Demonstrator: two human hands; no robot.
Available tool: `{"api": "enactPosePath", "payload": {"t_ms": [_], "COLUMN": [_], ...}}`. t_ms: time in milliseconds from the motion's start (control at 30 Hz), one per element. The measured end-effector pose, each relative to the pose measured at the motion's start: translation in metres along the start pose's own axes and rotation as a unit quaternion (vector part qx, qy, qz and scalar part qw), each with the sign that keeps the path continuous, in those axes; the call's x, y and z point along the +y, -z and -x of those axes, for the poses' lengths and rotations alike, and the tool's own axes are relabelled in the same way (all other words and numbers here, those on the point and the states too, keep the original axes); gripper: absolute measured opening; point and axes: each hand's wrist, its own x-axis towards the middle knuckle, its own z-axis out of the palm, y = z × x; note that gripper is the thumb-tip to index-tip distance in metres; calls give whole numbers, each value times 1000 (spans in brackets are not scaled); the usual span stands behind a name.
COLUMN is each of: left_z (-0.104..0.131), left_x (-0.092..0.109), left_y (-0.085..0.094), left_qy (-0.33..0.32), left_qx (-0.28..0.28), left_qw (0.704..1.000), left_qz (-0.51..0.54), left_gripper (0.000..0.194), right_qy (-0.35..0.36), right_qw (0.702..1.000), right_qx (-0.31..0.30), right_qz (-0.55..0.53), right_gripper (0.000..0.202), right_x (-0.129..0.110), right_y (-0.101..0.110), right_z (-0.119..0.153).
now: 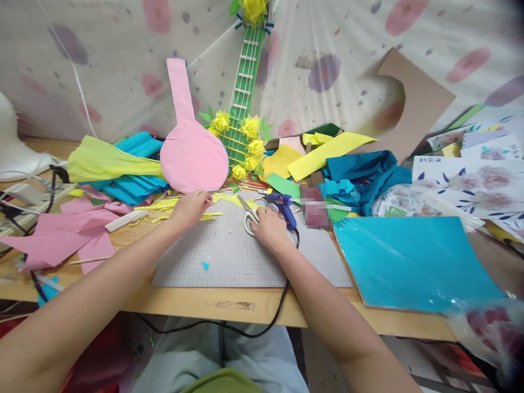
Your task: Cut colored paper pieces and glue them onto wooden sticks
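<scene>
The left hand [191, 208] hangs over the back left part of a grey cutting mat [245, 268], thumb and fingertips bent toward each other just below a pink paper shape [194, 159] with a round body and a straight neck; whether they close on anything is too small to tell. The right hand [270, 228] rests at the scissors [246, 206], fingers curled by the handles, though I cannot tell how firmly they grip. The scissors lie near the mat's back edge, between the 2 hands, blades pointing up and to the left. Just beyond the right hand sits a blue glue gun [283, 204], its black cord [282, 302] running over the front edge of the wooden table [192, 302]. Thin yellow strips [161, 207] spread around the left hand, and 1 small blue scrap [205, 266] lies nearer the mat's front. Behind, a green guitar-like piece [245, 82] with white strings leans upright, yellow flowers [250, 127] around its base. Crumpled pink paper [69, 234] and yellow-green crepe paper [108, 162] lie at the left; at the right, a flat blue sheet [409, 262] in clear wrap lies just beside the mat.
</scene>
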Motion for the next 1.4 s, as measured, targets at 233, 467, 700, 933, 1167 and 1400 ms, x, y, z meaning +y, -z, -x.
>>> {"api": "enactPosePath", "payload": {"t_ms": [233,467,700,933,1167,1400], "left_z": [7,13,19,27,32,30], "left_x": [3,-1,2,10,26,26], "left_y": [-2,-11,-17,-22,-31,-29], "left_qy": [41,71,35,-18,-61,-22], "left_qx": [-13,-17,2,13,0,56], "left_qw": [999,997,999,999,996,992], "left_qz": [-33,-19,3,34,72,114], "left_gripper": [16,13,17,23,19,24], "right_qy": [-2,8,5,8,4,6], "right_qw": [1000,1000,1000,1000,1000,1000], "right_qx": [3,23,20,16,5,3], "right_qz": [-3,-6,-3,1,-5,-2], "right_gripper": [32,32,31,31,32,33], "right_x": [1,3,4,4,4,5], "right_y": [-2,-6,-7,-5,-4,-4], "right_z": [-1,-2,-3,-2,-2,-1]}}
